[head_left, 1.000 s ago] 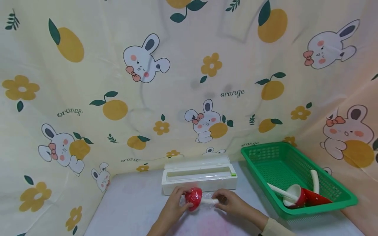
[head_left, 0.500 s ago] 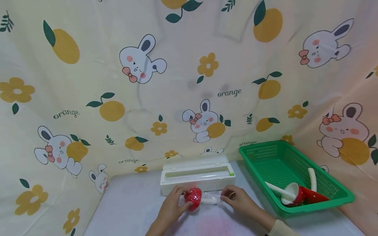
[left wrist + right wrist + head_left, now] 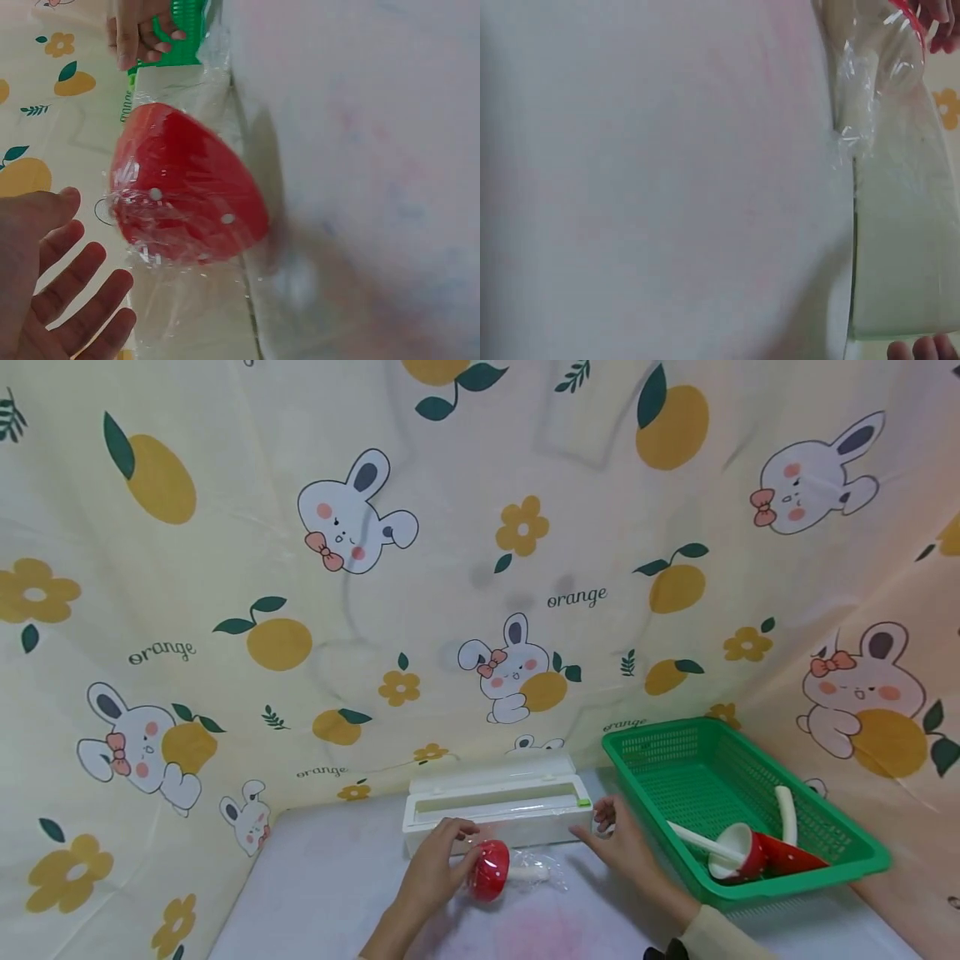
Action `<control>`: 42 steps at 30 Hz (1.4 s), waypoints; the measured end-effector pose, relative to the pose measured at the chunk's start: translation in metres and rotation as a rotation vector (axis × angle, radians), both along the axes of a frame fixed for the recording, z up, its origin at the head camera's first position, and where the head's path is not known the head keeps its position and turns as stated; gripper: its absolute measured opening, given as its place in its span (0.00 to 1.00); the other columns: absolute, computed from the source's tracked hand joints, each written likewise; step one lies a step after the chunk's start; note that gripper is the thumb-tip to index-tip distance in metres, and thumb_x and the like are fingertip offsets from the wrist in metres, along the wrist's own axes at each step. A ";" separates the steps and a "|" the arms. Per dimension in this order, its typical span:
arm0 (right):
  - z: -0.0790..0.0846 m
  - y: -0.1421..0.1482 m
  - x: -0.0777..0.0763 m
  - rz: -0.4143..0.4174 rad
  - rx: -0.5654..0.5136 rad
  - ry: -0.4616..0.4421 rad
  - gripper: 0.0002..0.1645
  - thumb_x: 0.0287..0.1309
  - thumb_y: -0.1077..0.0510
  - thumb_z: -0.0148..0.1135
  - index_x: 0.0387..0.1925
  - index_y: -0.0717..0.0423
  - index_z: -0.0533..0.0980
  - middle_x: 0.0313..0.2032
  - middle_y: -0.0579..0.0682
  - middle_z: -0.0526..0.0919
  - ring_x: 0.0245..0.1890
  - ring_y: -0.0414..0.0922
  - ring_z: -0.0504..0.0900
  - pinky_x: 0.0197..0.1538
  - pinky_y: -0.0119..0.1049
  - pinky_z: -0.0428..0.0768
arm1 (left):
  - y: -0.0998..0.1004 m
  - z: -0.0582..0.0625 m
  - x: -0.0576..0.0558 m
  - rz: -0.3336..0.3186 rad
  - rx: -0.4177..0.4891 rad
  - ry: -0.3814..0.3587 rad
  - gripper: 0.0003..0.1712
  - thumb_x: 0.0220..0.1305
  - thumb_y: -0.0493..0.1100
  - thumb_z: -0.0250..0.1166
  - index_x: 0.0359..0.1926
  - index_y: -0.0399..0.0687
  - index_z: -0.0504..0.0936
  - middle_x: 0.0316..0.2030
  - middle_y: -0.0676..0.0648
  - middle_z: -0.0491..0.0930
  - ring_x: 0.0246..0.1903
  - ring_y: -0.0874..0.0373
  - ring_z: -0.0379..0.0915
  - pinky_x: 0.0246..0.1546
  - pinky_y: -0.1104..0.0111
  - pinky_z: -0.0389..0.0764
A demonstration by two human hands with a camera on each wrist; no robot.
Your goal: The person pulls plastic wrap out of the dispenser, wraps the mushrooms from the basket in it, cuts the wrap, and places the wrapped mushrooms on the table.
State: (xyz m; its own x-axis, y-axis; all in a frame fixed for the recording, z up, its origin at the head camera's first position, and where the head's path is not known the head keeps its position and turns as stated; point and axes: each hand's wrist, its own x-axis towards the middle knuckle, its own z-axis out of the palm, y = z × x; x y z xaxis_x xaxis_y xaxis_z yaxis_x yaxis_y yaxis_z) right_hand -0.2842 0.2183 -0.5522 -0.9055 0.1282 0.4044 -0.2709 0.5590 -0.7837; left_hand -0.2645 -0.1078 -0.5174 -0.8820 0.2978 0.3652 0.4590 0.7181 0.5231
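Just beside the spread left fingers (image 3: 73,277) lies the wrapped red mushroom (image 3: 184,187), apparently untouched; right fingers (image 3: 127,37) are parted.

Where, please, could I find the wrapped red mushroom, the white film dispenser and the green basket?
Wrapped red mushroom (image 3: 186,184), left wrist view: its cap.
White film dispenser (image 3: 536,832), head view: its front wall.
Green basket (image 3: 693,789), head view: its bare floor.

Right arm: the sleeve (image 3: 722,937) is pale beige, plain, and ends short of the wrist. Beside its cuff shows a small black rounded item (image 3: 666,951), cropped by the lower border; possibly worn gear, type unclear. Right hand (image 3: 624,847): bare, slim. Left hand (image 3: 433,867): bare, its fingers (image 3: 71,279) slender, round-tipped, creased at the joints; left forearm (image 3: 396,925) uncovered as far as seen.
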 end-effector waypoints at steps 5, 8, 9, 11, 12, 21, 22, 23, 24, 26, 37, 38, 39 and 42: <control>0.006 -0.005 -0.008 -0.054 0.033 -0.117 0.55 0.46 0.35 0.77 0.65 0.59 0.62 0.54 0.61 0.74 0.50 0.54 0.77 0.47 0.46 0.79 | 0.004 0.006 -0.007 -0.006 0.002 -0.016 0.18 0.66 0.51 0.68 0.55 0.62 0.77 0.48 0.59 0.79 0.50 0.61 0.77 0.52 0.61 0.80; 0.005 -0.007 -0.014 -0.061 0.062 -0.161 0.60 0.46 0.31 0.75 0.69 0.59 0.59 0.61 0.64 0.72 0.55 0.57 0.76 0.50 0.51 0.80 | 0.008 0.010 -0.010 -0.007 0.003 -0.039 0.18 0.67 0.52 0.67 0.55 0.62 0.76 0.48 0.59 0.79 0.51 0.60 0.77 0.52 0.60 0.80; 0.004 -0.007 -0.016 -0.058 0.067 -0.170 0.61 0.46 0.31 0.75 0.70 0.59 0.58 0.62 0.65 0.71 0.56 0.58 0.76 0.51 0.52 0.80 | 0.009 0.011 -0.011 -0.012 0.007 -0.039 0.18 0.67 0.52 0.67 0.56 0.61 0.76 0.48 0.58 0.80 0.51 0.60 0.77 0.52 0.60 0.80; 0.001 -0.008 -0.021 -0.054 0.076 -0.184 0.62 0.46 0.30 0.74 0.71 0.59 0.57 0.63 0.65 0.71 0.57 0.58 0.75 0.52 0.53 0.79 | 0.011 0.014 -0.013 -0.021 0.016 -0.040 0.18 0.67 0.52 0.67 0.56 0.60 0.76 0.49 0.58 0.80 0.51 0.59 0.77 0.51 0.59 0.80; 0.000 -0.008 -0.023 -0.052 0.075 -0.191 0.62 0.46 0.30 0.74 0.71 0.59 0.57 0.64 0.65 0.70 0.58 0.58 0.74 0.53 0.54 0.79 | 0.012 0.016 -0.015 -0.028 0.017 -0.031 0.18 0.68 0.51 0.67 0.56 0.59 0.76 0.49 0.57 0.80 0.51 0.59 0.77 0.51 0.59 0.80; -0.011 -0.001 -0.035 -0.017 0.051 -0.170 0.60 0.45 0.33 0.77 0.69 0.59 0.59 0.63 0.64 0.72 0.59 0.59 0.74 0.58 0.56 0.75 | 0.023 0.025 -0.032 -0.037 0.051 -0.101 0.17 0.69 0.48 0.65 0.57 0.60 0.75 0.49 0.55 0.79 0.52 0.57 0.76 0.52 0.61 0.81; -0.012 0.000 -0.036 -0.015 0.051 -0.170 0.60 0.45 0.33 0.77 0.69 0.58 0.59 0.63 0.65 0.72 0.59 0.59 0.74 0.58 0.56 0.75 | 0.024 0.026 -0.034 -0.037 0.054 -0.110 0.17 0.69 0.49 0.65 0.57 0.60 0.75 0.49 0.56 0.80 0.52 0.57 0.76 0.52 0.61 0.81; -0.014 0.001 -0.037 -0.011 0.049 -0.168 0.60 0.45 0.34 0.77 0.70 0.57 0.58 0.64 0.65 0.72 0.59 0.60 0.74 0.58 0.56 0.75 | 0.025 0.027 -0.036 -0.039 0.059 -0.121 0.17 0.69 0.49 0.65 0.57 0.61 0.75 0.49 0.56 0.80 0.52 0.57 0.77 0.52 0.61 0.81; -0.015 0.002 -0.037 -0.006 0.055 -0.164 0.60 0.45 0.34 0.77 0.71 0.57 0.58 0.64 0.66 0.71 0.59 0.61 0.74 0.58 0.57 0.75 | 0.026 0.028 -0.038 -0.046 0.069 -0.130 0.17 0.69 0.48 0.65 0.56 0.60 0.75 0.49 0.55 0.80 0.52 0.57 0.77 0.53 0.60 0.80; -0.017 0.004 -0.038 0.007 0.064 -0.159 0.61 0.46 0.34 0.77 0.73 0.52 0.56 0.66 0.66 0.69 0.62 0.62 0.73 0.58 0.59 0.74 | 0.030 0.029 -0.041 -0.059 0.078 -0.142 0.16 0.69 0.47 0.65 0.56 0.59 0.76 0.49 0.55 0.80 0.52 0.57 0.77 0.54 0.59 0.79; -0.019 0.009 -0.045 0.110 0.051 -0.166 0.57 0.45 0.34 0.76 0.74 0.43 0.62 0.72 0.58 0.65 0.71 0.61 0.64 0.66 0.61 0.67 | 0.057 0.037 -0.059 -0.205 0.189 -0.229 0.15 0.69 0.45 0.66 0.55 0.61 0.80 0.49 0.57 0.81 0.53 0.58 0.76 0.56 0.59 0.78; -0.019 0.009 -0.045 0.108 0.043 -0.175 0.57 0.45 0.34 0.76 0.74 0.43 0.63 0.72 0.59 0.65 0.71 0.61 0.64 0.66 0.61 0.67 | 0.061 0.037 -0.061 -0.212 0.206 -0.245 0.14 0.69 0.45 0.66 0.54 0.62 0.80 0.49 0.57 0.81 0.52 0.59 0.77 0.56 0.60 0.79; -0.018 0.009 -0.045 0.106 0.046 -0.182 0.57 0.45 0.33 0.75 0.74 0.43 0.63 0.72 0.59 0.65 0.71 0.62 0.64 0.66 0.61 0.67 | 0.064 0.037 -0.062 -0.219 0.221 -0.263 0.14 0.69 0.46 0.66 0.54 0.63 0.81 0.49 0.58 0.81 0.51 0.60 0.77 0.55 0.62 0.79; -0.017 0.009 -0.045 0.090 0.036 -0.206 0.57 0.44 0.33 0.76 0.74 0.41 0.64 0.72 0.60 0.65 0.70 0.63 0.64 0.66 0.61 0.67 | 0.075 0.038 -0.065 -0.260 0.271 -0.305 0.12 0.70 0.46 0.65 0.53 0.62 0.83 0.48 0.57 0.82 0.49 0.61 0.78 0.52 0.66 0.80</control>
State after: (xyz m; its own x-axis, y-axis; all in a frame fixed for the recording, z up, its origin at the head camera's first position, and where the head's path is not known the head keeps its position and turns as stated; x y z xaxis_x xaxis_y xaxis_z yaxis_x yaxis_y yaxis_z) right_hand -0.3291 0.2273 -0.5689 -0.9767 0.0315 0.2123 -0.1572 0.5684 -0.8076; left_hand -0.3294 -0.0326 -0.4790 -0.8700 0.4522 0.1965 0.4019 0.4196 0.8139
